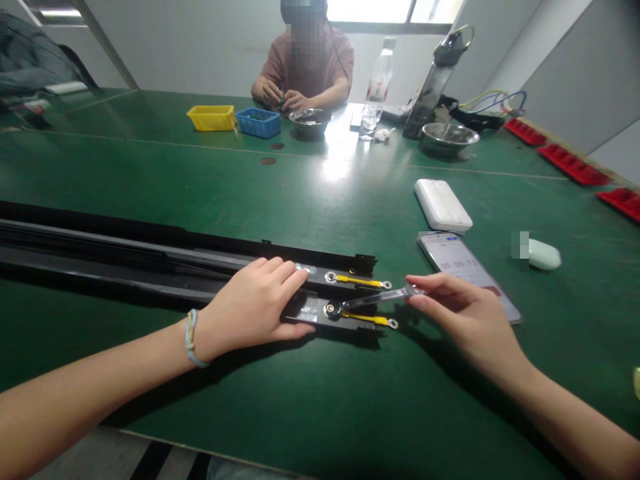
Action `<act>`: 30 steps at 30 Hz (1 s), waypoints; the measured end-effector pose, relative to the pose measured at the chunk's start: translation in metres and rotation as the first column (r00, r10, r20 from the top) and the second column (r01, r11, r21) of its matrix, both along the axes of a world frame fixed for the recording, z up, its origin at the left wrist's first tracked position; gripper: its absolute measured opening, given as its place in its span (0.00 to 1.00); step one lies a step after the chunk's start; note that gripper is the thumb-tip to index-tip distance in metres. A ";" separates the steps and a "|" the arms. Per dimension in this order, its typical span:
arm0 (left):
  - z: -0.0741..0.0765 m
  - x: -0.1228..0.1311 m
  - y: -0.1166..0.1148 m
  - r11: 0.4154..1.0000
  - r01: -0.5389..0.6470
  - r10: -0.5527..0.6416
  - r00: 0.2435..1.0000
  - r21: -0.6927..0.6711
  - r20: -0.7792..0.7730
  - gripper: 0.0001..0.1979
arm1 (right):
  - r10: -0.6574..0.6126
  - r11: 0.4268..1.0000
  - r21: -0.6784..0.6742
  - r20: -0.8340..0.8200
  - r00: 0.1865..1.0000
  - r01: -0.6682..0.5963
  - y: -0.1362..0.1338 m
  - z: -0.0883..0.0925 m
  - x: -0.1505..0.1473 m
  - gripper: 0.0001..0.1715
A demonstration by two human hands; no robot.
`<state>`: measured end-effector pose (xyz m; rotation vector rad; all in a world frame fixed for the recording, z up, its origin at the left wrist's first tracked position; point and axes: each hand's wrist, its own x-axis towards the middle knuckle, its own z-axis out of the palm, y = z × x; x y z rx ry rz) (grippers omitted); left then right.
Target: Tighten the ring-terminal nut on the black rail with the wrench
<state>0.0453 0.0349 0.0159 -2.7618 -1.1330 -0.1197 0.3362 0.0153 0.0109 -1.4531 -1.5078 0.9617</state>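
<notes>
A long black metal rail (150, 257) lies across the green table (320, 400), its right end carrying two nuts and two yellow-sleeved wires (357, 281). My left hand (255, 303) lies flat on that end, fingers stretched over the rail. My right hand (455, 310) pinches the handle of a small silver wrench (377, 298), whose head sits on the nearer nut (331, 309).
A phone (467, 270) with a timer lies under my right hand, a white power bank (443, 205) and a white case (544, 254) close by. Across the table a person sits behind yellow (212, 117) and blue (258, 123) bins, steel bowls (449, 137) and bottles. Red trays (573, 165) line the right edge.
</notes>
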 end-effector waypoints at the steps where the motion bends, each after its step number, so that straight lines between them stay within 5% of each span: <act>1: 0.001 0.000 0.000 1.000 0.003 -0.003 1.000 -0.001 0.003 0.29 | 0.003 1.000 -0.003 -0.001 1.000 -0.003 0.001 -0.001 0.000 0.12; 20: 0.000 -0.001 0.006 1.000 -0.006 0.006 1.000 -0.002 -0.003 0.29 | 0.252 0.967 -0.042 0.013 0.968 -0.252 -0.015 0.017 -0.001 0.14; 30: -0.001 0.000 0.001 1.000 0.007 -0.007 1.000 0.008 0.003 0.30 | 0.063 0.997 -0.055 0.038 0.997 -0.061 -0.003 0.010 0.000 0.15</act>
